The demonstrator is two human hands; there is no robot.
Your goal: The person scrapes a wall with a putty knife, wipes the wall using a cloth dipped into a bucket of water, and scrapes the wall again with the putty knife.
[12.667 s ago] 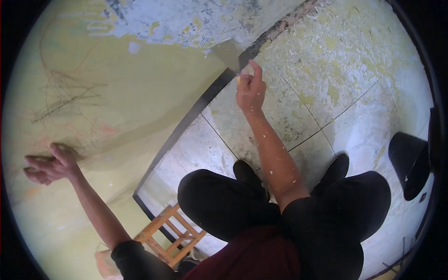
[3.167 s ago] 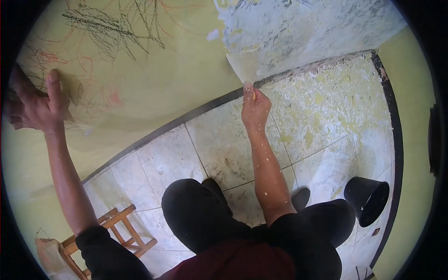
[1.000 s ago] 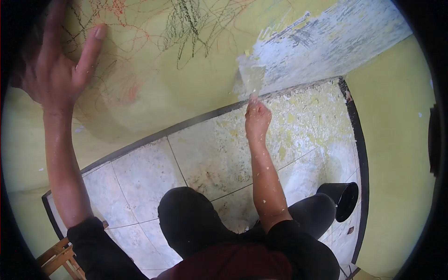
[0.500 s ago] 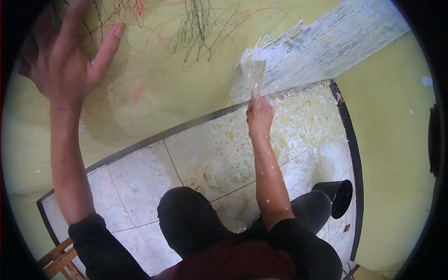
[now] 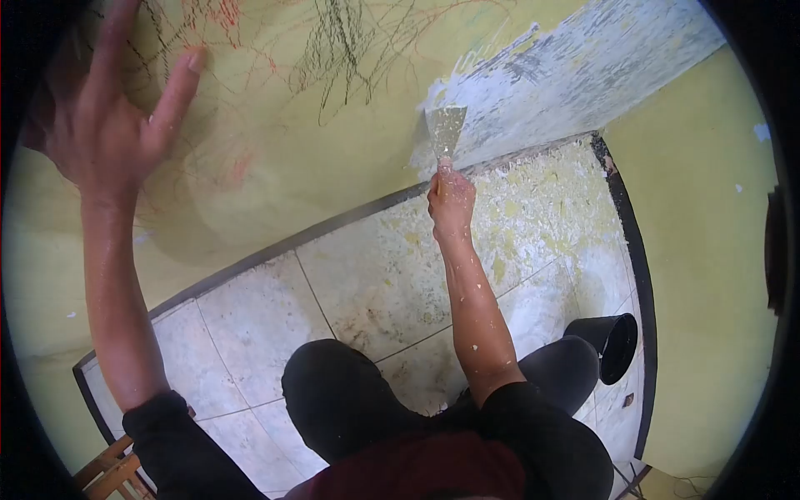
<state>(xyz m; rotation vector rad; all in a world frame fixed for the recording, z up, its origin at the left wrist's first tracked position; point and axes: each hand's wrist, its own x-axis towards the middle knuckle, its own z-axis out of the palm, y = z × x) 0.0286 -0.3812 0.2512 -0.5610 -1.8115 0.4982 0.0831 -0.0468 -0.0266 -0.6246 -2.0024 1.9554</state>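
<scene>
My right hand [image 5: 452, 202] grips the handle of a putty knife [image 5: 447, 129], its wide blade pointing up at the wall. The blade is flecked with paint and sits at the left border of a scraped, whitish patch [image 5: 567, 87]. On the yellow-green wall [image 5: 275, 158], to the left, my left hand [image 5: 100, 137] is spread with fingers apart, seemingly resting against the surface. Black and red scribbles [image 5: 342, 42] mark the wall between my hands. Paint flecks cling to my right forearm.
Paint flakes [image 5: 533, 204] litter the tiled floor [image 5: 267, 333] below the scraped patch. A black bucket [image 5: 617, 348] is beside my right knee, near the dark baseboard [image 5: 637, 275]. Part of a wooden piece of furniture [image 5: 112, 471] shows at lower left.
My right hand and the putty knife have shifted slightly left, and the blade's face now shows more plainly. My left hand remains spread at the wall; the whole view has shifted a little.
</scene>
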